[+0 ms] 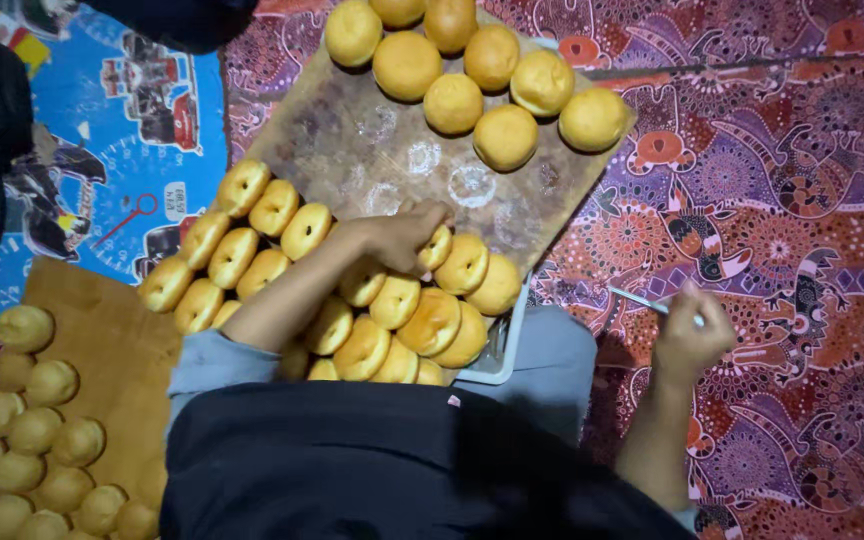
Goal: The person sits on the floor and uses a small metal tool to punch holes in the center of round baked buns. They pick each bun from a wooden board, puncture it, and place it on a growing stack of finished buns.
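A bun is pinched by the left hand among rowed buns on the board. A thin stick is gripped by the right hand. A white tray is seen beneath.

Board at centre, tilted, resting over tray near lap. Whole buns clustered on far end of board. Ringed buns in rows across near end, some standing on edge. Left hand among ringed buns, fingers on one. Right hand well apart to right, above patterned cloth, holding thin stick. Second board at lower left, carrying more buns. Printed mat behind second board.
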